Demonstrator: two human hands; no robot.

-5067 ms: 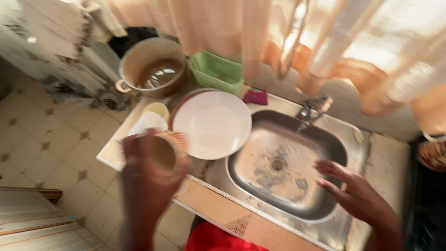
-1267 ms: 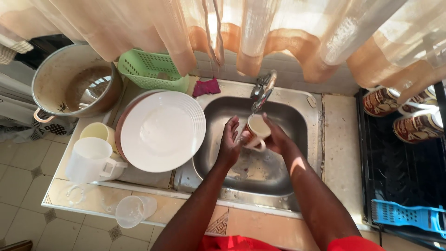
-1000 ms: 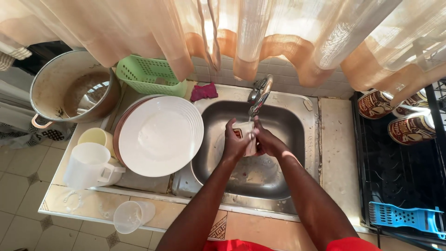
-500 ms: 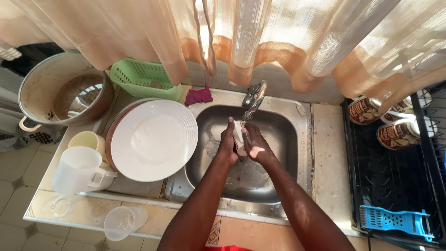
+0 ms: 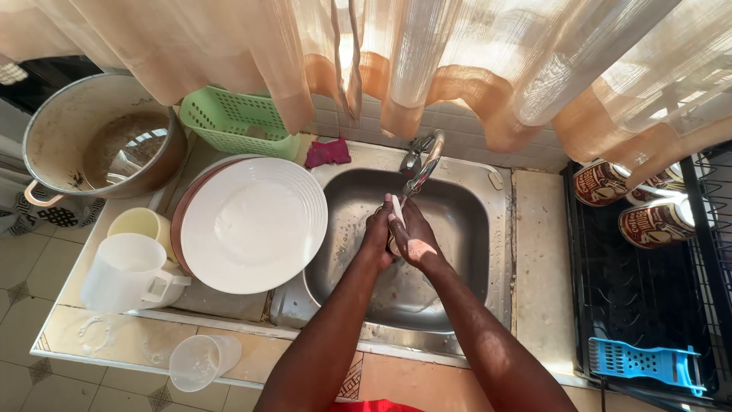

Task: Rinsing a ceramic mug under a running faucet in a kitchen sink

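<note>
Under the curved metal tap (image 5: pixel 424 160), left hand (image 5: pixel 377 233) and right hand (image 5: pixel 412 237) clasp a small white cup (image 5: pixel 397 210) between them, its long axis near upright, over the steel sink basin (image 5: pixel 465 229).

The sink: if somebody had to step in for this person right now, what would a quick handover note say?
Left hand and right hand are pressed together around a small cup, held under the tap over the steel sink; only its pale rim shows.
Left of the basin: a stack of white plates, a white jug, a yellow cup, a clear plastic cup and a dirty big pot.
Two mugs lie in the black rack on the right.
Done, it seems: those mugs. Left: the cup in hand and the pile on the left.
</note>
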